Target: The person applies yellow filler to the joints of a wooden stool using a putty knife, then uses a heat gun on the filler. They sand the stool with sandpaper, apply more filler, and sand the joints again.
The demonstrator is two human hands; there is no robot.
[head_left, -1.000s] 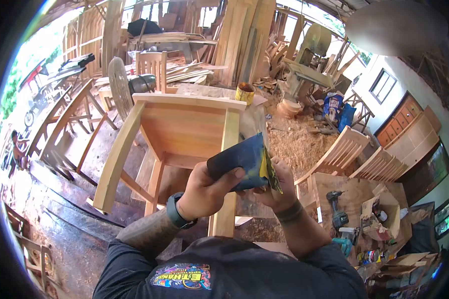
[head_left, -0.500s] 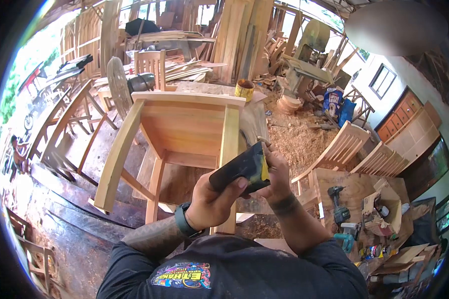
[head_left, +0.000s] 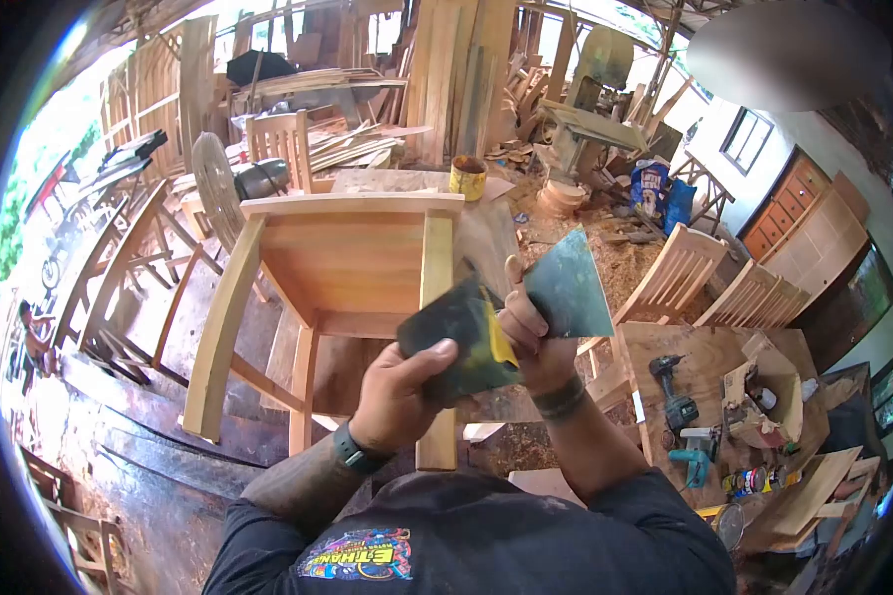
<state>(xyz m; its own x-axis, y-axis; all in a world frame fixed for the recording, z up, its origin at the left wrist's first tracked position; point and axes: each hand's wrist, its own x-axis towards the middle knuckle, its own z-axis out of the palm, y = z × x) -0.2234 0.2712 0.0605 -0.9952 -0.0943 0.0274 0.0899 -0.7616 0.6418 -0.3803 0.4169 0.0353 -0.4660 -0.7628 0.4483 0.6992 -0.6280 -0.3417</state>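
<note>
Two bare hands hold one flat piece each. The left hand [head_left: 395, 397] pinches a dark sheet-like piece [head_left: 456, 332], thumb pressed on its face and the other fingers hidden behind; a yellow patch shows along its far-right edge. The right hand [head_left: 538, 335] grips a grey-green piece [head_left: 572, 288] at its left edge, fingers curled and one finger raised; its thumb is hard to make out. A second ago the pieces overlap as one bundle between the hands; now they are apart, so each hand controls its own piece.

Both pieces are above the near-right side of a wooden chair frame [head_left: 352, 260]. To the right, a cordless drill [head_left: 675, 395] lies on a plywood top [head_left: 709, 347], beside an open carton [head_left: 776, 397] and, nearer, some small labelled cans [head_left: 749, 482]. A yellow tin [head_left: 467, 178] stands beyond the frame.

The dark shirt [head_left: 526, 535] carries a colourful print with "ETHAN" legible, its smaller lettering unclear. White lettering on the far blue bag [head_left: 649, 186] and the cans' labels are unreadable.
</note>
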